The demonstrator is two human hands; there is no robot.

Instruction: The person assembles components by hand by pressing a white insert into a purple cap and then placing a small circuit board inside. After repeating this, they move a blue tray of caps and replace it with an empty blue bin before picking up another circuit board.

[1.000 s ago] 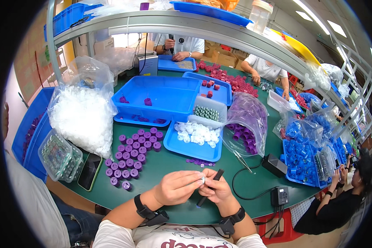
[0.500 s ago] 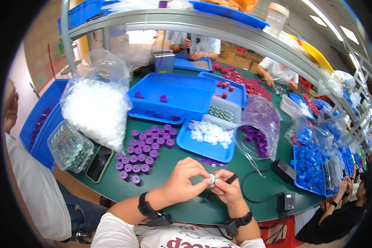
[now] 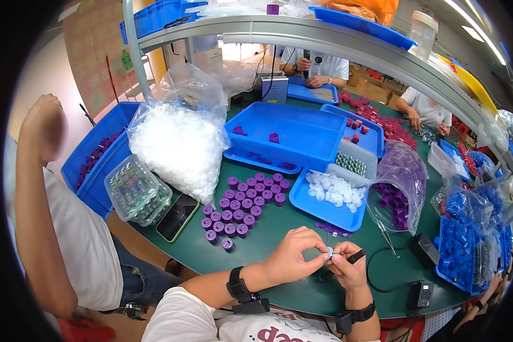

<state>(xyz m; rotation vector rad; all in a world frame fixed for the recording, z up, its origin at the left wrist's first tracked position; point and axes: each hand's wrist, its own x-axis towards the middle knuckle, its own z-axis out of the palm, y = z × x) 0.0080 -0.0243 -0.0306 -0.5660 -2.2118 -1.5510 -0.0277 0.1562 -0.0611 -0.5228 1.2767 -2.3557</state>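
Note:
My left hand (image 3: 295, 255) pinches a small whitish round piece (image 3: 329, 254) between thumb and fingertips, just above the green table. On the other side of the piece, my right hand (image 3: 349, 269) grips it with thumb and finger. A black pen-like tool (image 3: 357, 256) also rests in my right hand, its end sticking out past the index finger. Ahead of both hands stands a small blue tray (image 3: 302, 206) with translucent white round pieces (image 3: 336, 189). Rows of purple caps (image 3: 237, 203) stand on the table to the left of my hands.
Left lie a phone (image 3: 177, 218), clear boxes (image 3: 134, 191) and a bag of white pieces (image 3: 176, 151). A large blue bin (image 3: 279, 149) stands ahead. To the right are a bag of purple parts (image 3: 402, 188), tweezers (image 3: 386, 236) and black adapters (image 3: 420, 295). A person sits at left.
My view has turned left, so the whole scene sits further right. Both hands still hold the small piece in much the same pose. The person at left shows more, with a raised arm.

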